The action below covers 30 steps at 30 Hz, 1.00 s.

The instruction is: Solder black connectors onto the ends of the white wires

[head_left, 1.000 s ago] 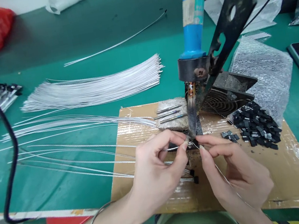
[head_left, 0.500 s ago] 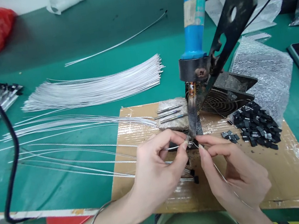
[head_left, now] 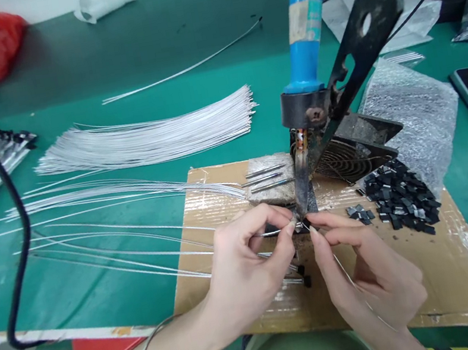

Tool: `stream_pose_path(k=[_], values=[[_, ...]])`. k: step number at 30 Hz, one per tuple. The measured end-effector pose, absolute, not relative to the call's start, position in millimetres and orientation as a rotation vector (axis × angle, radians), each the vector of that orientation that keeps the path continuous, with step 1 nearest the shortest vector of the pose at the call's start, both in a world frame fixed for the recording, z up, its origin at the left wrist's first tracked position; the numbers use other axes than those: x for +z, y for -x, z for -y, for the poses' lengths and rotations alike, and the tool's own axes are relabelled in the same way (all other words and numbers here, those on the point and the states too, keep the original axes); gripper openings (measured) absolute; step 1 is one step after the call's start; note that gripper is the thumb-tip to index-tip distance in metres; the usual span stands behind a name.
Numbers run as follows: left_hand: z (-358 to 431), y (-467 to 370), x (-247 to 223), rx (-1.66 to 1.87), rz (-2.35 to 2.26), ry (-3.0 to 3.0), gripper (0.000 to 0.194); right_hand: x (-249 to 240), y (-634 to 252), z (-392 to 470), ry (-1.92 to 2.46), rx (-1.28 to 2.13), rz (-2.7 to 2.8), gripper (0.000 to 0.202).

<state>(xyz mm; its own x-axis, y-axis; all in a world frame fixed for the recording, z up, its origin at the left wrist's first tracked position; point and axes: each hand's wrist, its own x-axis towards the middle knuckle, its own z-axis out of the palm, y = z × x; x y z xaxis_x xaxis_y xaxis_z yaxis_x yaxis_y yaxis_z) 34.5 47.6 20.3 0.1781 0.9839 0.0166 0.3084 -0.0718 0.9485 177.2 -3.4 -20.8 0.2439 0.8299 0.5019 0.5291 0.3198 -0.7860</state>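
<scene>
Currently, thin silvery wire [head_left: 344,269] runs from below the iron's tip through the right hand [head_left: 372,274], curving down across the palm; dull sheen, slight bow. Right thumb and forefinger pinched together on it near its upper end. Left hand [head_left: 245,266]: thumb and forefinger closed on slim metallic piece [head_left: 270,233], lying roughly level, its end just beside the tip; whether they touch, I cannot tell. Blue-handled soldering iron [head_left: 305,66] stands tip down over the work, screening part of a dark fan [head_left: 344,161], as does its black bracket [head_left: 364,25]. Cardboard sheet [head_left: 459,268] underneath. Behind the left hand, pale block [head_left: 265,195] bearing metal rods; to its left, loose white wires [head_left: 127,187]. Small black pieces [head_left: 405,199] heaped near the fan.
</scene>
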Motion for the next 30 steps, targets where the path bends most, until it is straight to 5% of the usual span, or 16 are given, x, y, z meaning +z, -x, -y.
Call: stream_pose_path(k=[30], values=[[-48.5, -34.2, 17.2, 0.913, -1.288, -1.582, 0.013, -23.7, -177.2, 3.1, 1.347, 0.300, 1.418, 0.018]])
